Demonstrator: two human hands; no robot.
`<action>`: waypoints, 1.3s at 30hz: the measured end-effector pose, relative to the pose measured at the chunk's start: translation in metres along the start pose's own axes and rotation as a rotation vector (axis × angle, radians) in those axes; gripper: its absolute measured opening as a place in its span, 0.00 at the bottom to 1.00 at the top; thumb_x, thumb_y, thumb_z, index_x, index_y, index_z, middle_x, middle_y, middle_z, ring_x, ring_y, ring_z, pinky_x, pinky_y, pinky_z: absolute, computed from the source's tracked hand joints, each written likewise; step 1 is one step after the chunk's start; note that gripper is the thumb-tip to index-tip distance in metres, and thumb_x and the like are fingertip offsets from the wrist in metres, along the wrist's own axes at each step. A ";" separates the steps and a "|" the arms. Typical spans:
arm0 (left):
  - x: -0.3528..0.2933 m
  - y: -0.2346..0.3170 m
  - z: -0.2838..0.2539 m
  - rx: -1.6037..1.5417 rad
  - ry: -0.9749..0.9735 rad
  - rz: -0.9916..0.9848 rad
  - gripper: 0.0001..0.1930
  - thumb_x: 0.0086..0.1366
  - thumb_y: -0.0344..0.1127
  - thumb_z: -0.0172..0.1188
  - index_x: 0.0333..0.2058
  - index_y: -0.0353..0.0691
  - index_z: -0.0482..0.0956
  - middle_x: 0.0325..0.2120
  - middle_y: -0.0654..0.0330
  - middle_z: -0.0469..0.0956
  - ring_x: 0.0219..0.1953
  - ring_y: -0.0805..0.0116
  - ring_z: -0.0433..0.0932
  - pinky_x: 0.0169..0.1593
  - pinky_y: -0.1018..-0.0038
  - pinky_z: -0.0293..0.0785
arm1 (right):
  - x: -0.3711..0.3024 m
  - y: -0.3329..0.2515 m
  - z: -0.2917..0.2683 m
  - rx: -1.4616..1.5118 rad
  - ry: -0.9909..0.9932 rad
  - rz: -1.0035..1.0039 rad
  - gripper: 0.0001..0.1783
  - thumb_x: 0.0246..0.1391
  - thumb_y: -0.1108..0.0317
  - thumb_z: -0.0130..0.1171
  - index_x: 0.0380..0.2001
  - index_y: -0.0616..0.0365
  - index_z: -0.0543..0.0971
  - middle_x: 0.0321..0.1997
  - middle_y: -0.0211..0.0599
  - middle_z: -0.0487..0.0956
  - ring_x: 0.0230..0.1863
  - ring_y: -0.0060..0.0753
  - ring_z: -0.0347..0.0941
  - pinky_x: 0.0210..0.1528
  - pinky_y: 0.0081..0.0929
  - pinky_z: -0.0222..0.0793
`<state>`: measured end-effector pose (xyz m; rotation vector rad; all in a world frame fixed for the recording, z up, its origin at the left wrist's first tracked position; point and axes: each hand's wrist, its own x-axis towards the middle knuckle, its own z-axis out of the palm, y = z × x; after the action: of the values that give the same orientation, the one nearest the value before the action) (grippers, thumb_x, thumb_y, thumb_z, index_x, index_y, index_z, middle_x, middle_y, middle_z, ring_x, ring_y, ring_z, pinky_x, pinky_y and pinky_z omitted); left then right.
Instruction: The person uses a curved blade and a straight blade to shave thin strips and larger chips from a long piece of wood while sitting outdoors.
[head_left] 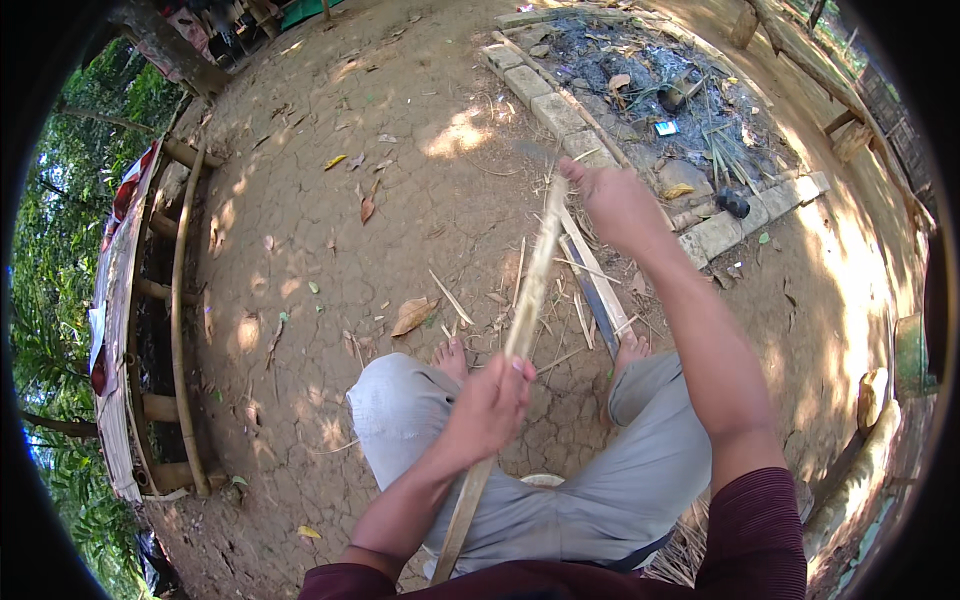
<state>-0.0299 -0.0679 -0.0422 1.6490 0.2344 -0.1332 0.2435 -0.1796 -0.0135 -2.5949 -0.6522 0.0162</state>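
Nearest: pale strip [530, 290], apparently wood or bamboo, slanting from over the grey trousers [620, 460] to well beyond the knees; best kept braced low against the lap; next, left hand [492, 405], fingers curled closed around the strip partway along; keep that grip firm and behind the cutting path; beyond, bare feet [452, 356] and scattered slivers [452, 297] on the ground; keep toes clear of any stroke; farther out, right hand [615, 205] at the strip's far end, fingers closed, seemingly on the hidden handle of a blurred blade [535, 150]; contact between edge and strip impossible to tell; for even shaving, as judged here, tilt shallowly, stroke away from the body, take thin cuts; farthest, brick-edged fire pit [555, 115].
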 end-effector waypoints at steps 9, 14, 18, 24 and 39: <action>0.012 0.004 -0.015 -0.342 0.156 -0.215 0.16 0.78 0.44 0.39 0.45 0.39 0.70 0.22 0.70 0.64 0.15 0.85 0.58 0.16 0.82 0.55 | -0.047 -0.010 -0.021 0.272 -0.154 -0.064 0.41 0.66 0.33 0.38 0.24 0.63 0.76 0.14 0.46 0.71 0.20 0.45 0.68 0.27 0.44 0.63; 0.005 0.018 -0.021 -0.390 0.182 -0.276 0.16 0.78 0.46 0.40 0.43 0.39 0.70 0.22 0.70 0.65 0.16 0.84 0.59 0.18 0.82 0.57 | -0.087 -0.058 0.010 0.128 -0.288 -0.338 0.30 0.65 0.42 0.48 0.26 0.58 0.78 0.18 0.49 0.76 0.22 0.56 0.74 0.26 0.49 0.67; 0.001 0.013 -0.018 -0.264 0.213 -0.205 0.16 0.79 0.47 0.38 0.43 0.40 0.68 0.22 0.70 0.61 0.15 0.85 0.54 0.17 0.83 0.51 | -0.087 -0.054 0.026 0.105 -0.154 -0.437 0.37 0.63 0.33 0.43 0.24 0.58 0.78 0.16 0.50 0.77 0.21 0.57 0.78 0.23 0.47 0.72; 0.001 -0.006 -0.014 -0.093 0.249 -0.119 0.16 0.78 0.46 0.39 0.40 0.41 0.68 0.22 0.70 0.62 0.15 0.85 0.56 0.17 0.83 0.52 | -0.058 -0.029 0.038 -0.038 -0.125 -0.343 0.39 0.63 0.32 0.38 0.27 0.58 0.79 0.16 0.49 0.78 0.22 0.56 0.78 0.23 0.48 0.73; 0.003 -0.032 -0.022 -0.012 0.321 -0.067 0.15 0.78 0.45 0.39 0.38 0.41 0.67 0.20 0.69 0.62 0.14 0.83 0.57 0.15 0.81 0.54 | -0.069 -0.038 0.058 -0.011 -0.084 -0.506 0.35 0.61 0.32 0.43 0.26 0.54 0.78 0.17 0.46 0.78 0.19 0.53 0.78 0.20 0.47 0.71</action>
<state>-0.0352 -0.0432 -0.0722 1.6459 0.5333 0.0836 0.1587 -0.1558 -0.0550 -2.3759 -1.3208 -0.0386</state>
